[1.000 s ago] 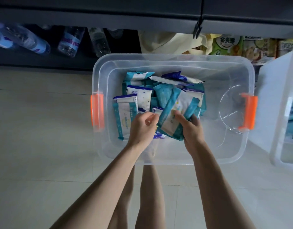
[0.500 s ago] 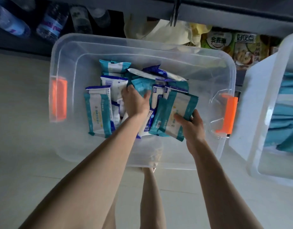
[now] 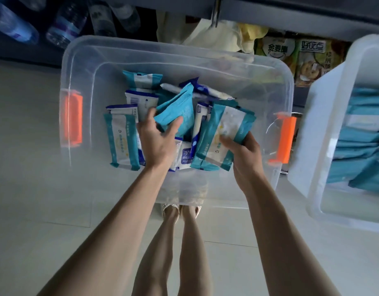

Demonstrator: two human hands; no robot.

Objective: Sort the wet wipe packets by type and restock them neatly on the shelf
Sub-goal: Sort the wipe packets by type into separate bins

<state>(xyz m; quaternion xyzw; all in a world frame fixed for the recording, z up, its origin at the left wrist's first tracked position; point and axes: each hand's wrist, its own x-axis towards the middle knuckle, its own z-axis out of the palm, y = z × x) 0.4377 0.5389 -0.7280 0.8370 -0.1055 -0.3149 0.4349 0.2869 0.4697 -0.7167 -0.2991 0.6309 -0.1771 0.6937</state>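
Teal packet: pinched between your left hand's thumb and fingers, raised over the clear bin. Right hand fingers grip the teal-white stack. Looks like mid-sort. Next, likely: check its face, then add it to the stack just right of your thumb if it matches.

Looks down into a clear rectangular plastic bin with orange side handles. Pinches a plain turquoise foil packet between thumb and fingers of the left hand, tilted above the heap. Grips teal-and-white wipe packets in the right hand. Between the hands, a white-and-blue alcohol-wipe packet; left of the left hand, one flat teal-and-white packet; right of the right hand, a second translucent bin of teal packets.
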